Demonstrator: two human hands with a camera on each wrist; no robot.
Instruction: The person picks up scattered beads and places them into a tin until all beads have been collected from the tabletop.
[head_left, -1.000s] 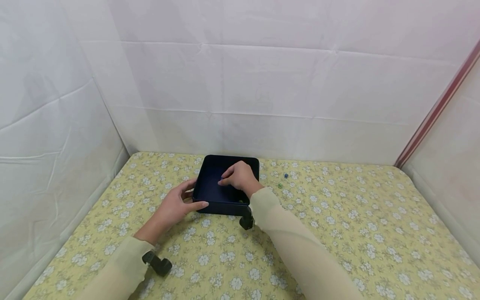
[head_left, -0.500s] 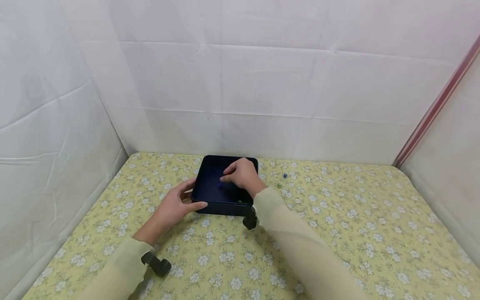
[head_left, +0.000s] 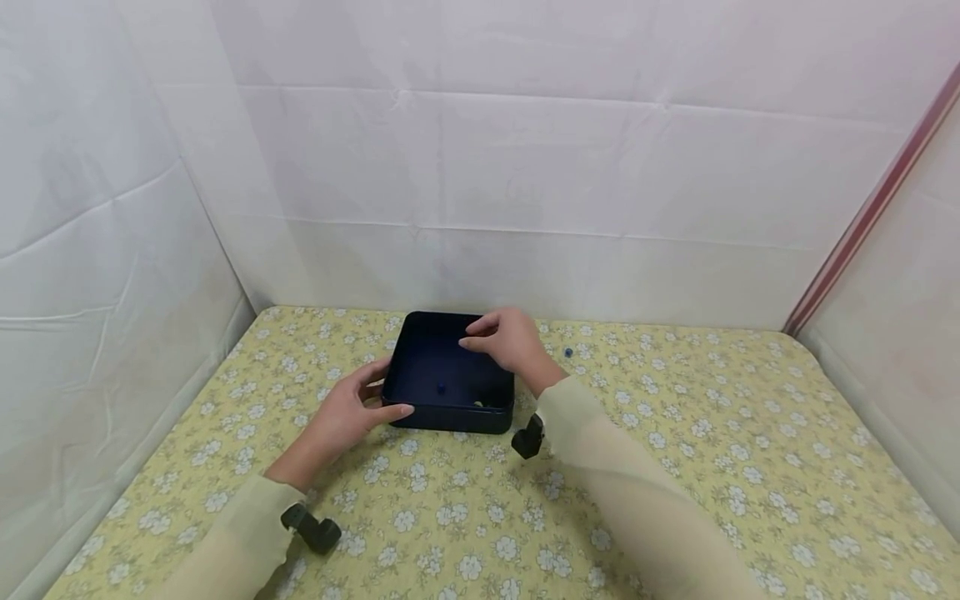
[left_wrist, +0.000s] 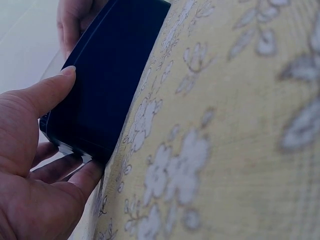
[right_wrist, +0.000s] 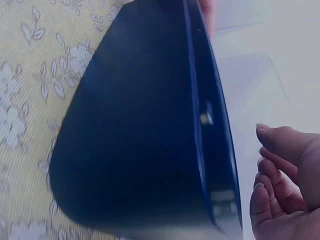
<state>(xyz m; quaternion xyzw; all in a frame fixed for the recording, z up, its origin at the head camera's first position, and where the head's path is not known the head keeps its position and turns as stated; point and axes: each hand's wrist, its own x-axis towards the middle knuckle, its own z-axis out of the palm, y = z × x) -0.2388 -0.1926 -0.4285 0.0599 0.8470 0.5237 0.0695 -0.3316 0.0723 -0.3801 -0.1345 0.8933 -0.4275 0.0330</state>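
Note:
A dark blue, square, open-topped box (head_left: 450,419) sits on the cloth. My left hand (head_left: 351,422) grips its near left corner, thumb on the front wall and fingers against the left side; the left wrist view shows this hand (left_wrist: 35,165) close up. Inside lie a small dark blue marble-like piece (head_left: 441,388) and a yellow-green one (head_left: 478,404) by the front wall. Above the box's right side is my right hand (head_left: 510,340), fingers loosely bent with nothing visible between them. In the right wrist view this hand (right_wrist: 285,175) hangs apart from the box wall.
A small blue piece (head_left: 568,352) lies on the yellow flowered tablecloth (head_left: 675,433), right of the box. White sheet walls (head_left: 450,167) enclose the table at the back and sides.
The blue piece has left my right fingers and lies on the box floor. My right hand has moved right, now covering the green piece's place on the cloth. The left hand keeps its grip.

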